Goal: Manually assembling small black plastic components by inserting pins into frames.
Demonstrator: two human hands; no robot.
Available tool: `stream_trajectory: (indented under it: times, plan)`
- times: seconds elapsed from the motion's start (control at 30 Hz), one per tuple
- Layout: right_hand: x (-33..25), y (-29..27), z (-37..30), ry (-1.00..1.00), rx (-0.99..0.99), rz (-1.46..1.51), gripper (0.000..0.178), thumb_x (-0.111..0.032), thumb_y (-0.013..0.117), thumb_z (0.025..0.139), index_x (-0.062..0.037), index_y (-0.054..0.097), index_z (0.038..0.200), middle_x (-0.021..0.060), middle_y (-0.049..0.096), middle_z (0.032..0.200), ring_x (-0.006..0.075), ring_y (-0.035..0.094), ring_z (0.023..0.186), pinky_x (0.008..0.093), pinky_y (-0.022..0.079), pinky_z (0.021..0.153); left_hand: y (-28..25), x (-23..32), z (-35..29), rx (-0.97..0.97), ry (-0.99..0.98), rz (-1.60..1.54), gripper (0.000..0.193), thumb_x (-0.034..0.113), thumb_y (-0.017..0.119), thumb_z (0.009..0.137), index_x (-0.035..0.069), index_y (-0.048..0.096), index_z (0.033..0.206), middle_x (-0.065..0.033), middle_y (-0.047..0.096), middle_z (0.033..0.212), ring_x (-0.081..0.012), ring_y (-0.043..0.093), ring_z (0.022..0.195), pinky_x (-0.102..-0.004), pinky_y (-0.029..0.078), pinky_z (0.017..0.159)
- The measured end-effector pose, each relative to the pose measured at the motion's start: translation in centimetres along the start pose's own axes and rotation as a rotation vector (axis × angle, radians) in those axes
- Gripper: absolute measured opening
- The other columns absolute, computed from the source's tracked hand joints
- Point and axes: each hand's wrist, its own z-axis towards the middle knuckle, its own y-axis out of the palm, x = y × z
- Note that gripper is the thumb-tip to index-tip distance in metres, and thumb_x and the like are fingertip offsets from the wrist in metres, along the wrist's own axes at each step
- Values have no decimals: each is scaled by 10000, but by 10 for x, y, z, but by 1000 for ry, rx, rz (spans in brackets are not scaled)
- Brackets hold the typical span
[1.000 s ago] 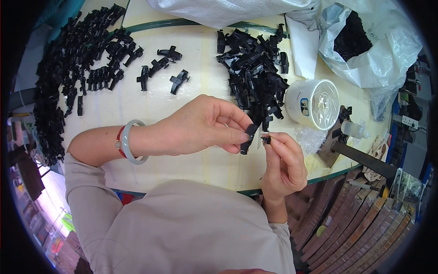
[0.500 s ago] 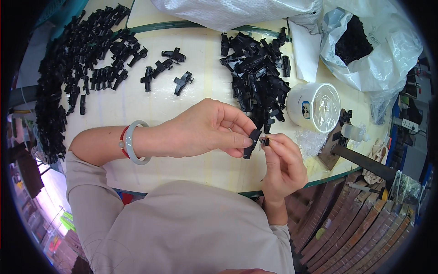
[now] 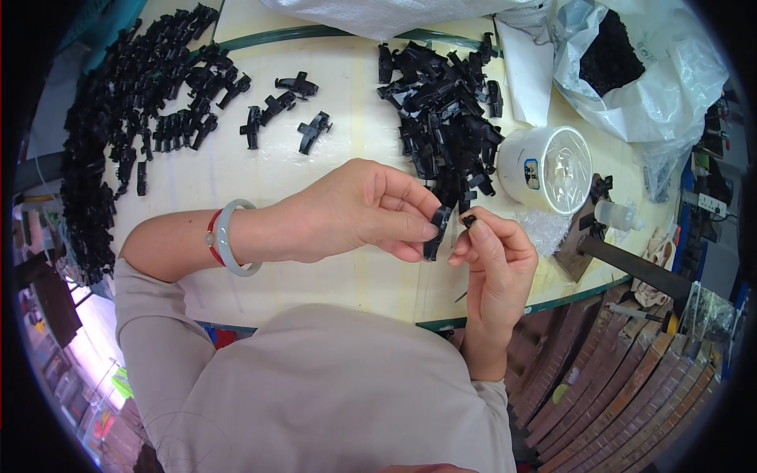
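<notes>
My left hand (image 3: 378, 211) pinches a long, slightly curved black plastic part (image 3: 436, 234) between thumb and fingers, holding it upright above the table. Just to its right, my right hand (image 3: 501, 256) is closed on a small black piece (image 3: 469, 221) at thumb and fingertip. A narrow gap separates the two pieces. Behind my hands lies a heap of similar long black parts (image 3: 441, 110). Farther left, several cross-shaped black pieces (image 3: 315, 132) lie apart from one another on the pale table (image 3: 331, 296).
A large pile of black pieces (image 3: 87, 181) covers the left side. To the right stand a white round tub (image 3: 516, 169), a small clear bottle (image 3: 617, 214) and a dark metal bar (image 3: 631, 264). An open plastic bag (image 3: 678, 110) holds black bits. A white sack (image 3: 371, 14) lies at the back.
My right hand has drawn slightly away from the long part, moving right and up with the small piece. My left hand keeps its hold, and the long part has shifted slightly upward.
</notes>
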Motion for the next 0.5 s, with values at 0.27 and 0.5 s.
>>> stream_trajectory:
  times: [0.27,0.5]
  plan:
    - [1,5,-5,-201,-11,-178,129,57,629,825,65,630,953,153,640,962,130,616,653,236,529,575,0,-1,1,-16,-31,-33,227,69,617,875,-24,586,1080,-88,658,954,-134,655,864,-240,554,757]
    - [5,8,-9,-522,-10,-541,162,109,650,780,61,652,935,167,637,978,138,621,694,232,530,588,0,-2,1,-56,-27,-53,220,69,609,882,-20,581,1081,-91,656,974,-137,655,873,-244,552,772]
